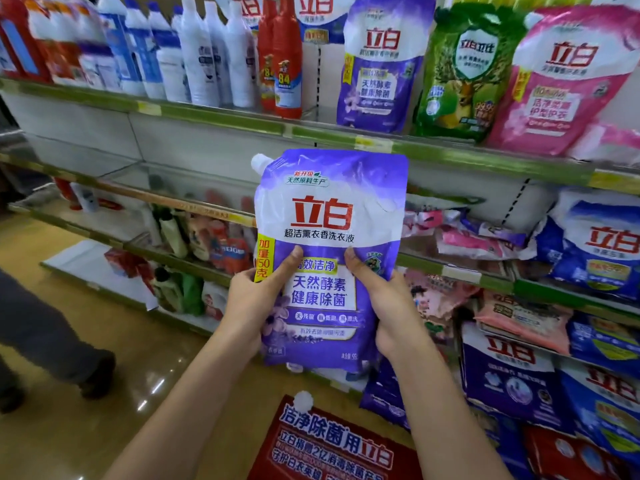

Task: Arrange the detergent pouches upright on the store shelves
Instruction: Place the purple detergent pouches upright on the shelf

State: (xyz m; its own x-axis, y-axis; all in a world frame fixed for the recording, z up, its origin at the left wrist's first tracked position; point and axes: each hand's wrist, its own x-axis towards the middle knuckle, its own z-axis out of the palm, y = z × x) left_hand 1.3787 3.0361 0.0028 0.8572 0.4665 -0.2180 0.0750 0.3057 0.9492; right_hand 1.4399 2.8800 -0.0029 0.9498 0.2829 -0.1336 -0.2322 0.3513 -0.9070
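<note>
- Two hands are holding one purple detergent pouch (330,258) upright in front of the shelves, in the only view, the head camera.
- The left hand (254,303) is gripping the pouch's lower left edge, its thumb lying across the front of the label and its fingers curling behind.
- The right hand (391,306) is gripping the lower right edge in the same way, thumb on the front and fingers out of sight behind.
- The pouch is hanging in the air between the hands, its white spout (258,162) pointing up at the top left corner, its top reaching just below the green edge of the upper shelf (221,116).
- On that upper shelf, a second purple pouch (381,64), a green pouch (464,74) and a pink pouch (561,84) are standing side by side, leaning slightly.
- Left of them, red bottles (280,60) and white bottles (214,53) are standing in a row.
- Lower right, blue bags (599,247) and pink packets (467,237) are lying on the shelves.
- A red floor sign (332,445) is showing below the arms, and a person's dark trouser leg (45,327) is showing at the left.
</note>
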